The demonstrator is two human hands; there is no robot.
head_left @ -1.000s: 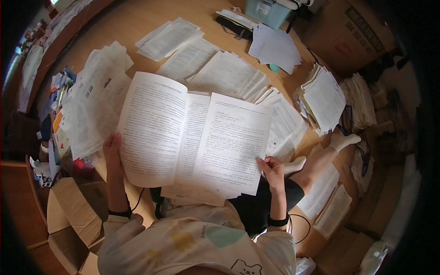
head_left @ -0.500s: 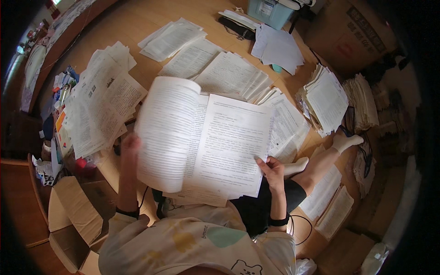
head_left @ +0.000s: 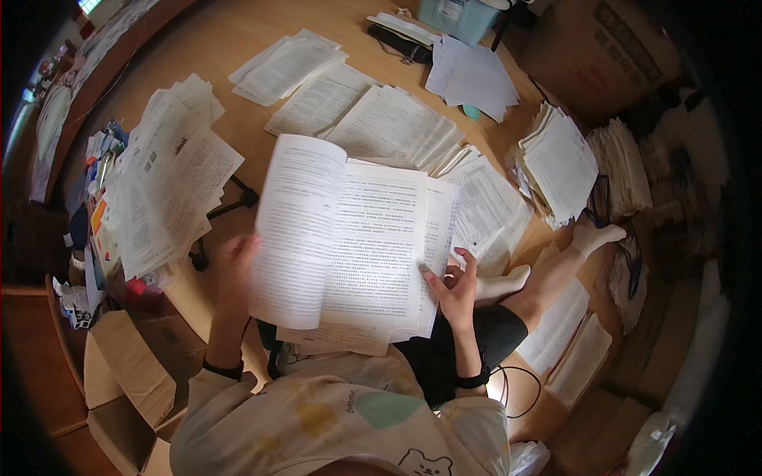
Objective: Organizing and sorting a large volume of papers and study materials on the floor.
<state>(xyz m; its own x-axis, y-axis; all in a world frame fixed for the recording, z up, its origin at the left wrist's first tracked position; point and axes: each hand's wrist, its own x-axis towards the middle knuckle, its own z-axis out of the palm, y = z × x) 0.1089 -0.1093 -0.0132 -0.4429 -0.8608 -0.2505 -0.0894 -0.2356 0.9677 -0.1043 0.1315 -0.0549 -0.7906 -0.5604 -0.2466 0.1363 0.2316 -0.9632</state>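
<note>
Head view: we read the clock from the open booklet (head_left: 377, 246), which sits at its centre, above the lap.
Booklet: one; left-hand leaves curled over, right-hand page nearly flat, loose sheets (head_left: 443, 202) showing past its right edge.
Left hand (head_left: 240, 258): nine o'clock, beside the curled leaves; blurred, so we cannot tell how far its fingers are open or whether they grip.
Right hand (head_left: 454, 293): four o'clock, partly open; thumb laid on the right-hand page near its edge, the other fingers bent and parted from the thumb.
Fanned papers (head_left: 171, 182): one spread, ten o'clock.
Printed piles: we count three overlapping or adjoining, the first pile (head_left: 290, 65) toward eleven, the second pile (head_left: 321, 99) at twelve, the third pile (head_left: 389, 123) toward one.
Pale sheets (head_left: 472, 75): one group, one o'clock.
Thick stacks: two, between two and three, a near stack (head_left: 559, 163) and a far stack (head_left: 619, 166).
Cartons: two plainly seen, an open carton (head_left: 131, 357) at eight, a large carton (head_left: 595, 59) at two.
Blue bin (head_left: 456, 24): one, one o'clock.
Writing: fine dark type on the booklet, too small for us to read; heavy dark lettering and a red mark on the large carton; a label on the bin; one short word and a bear outline on the shirt (head_left: 317, 412), six o'clock.
</note>
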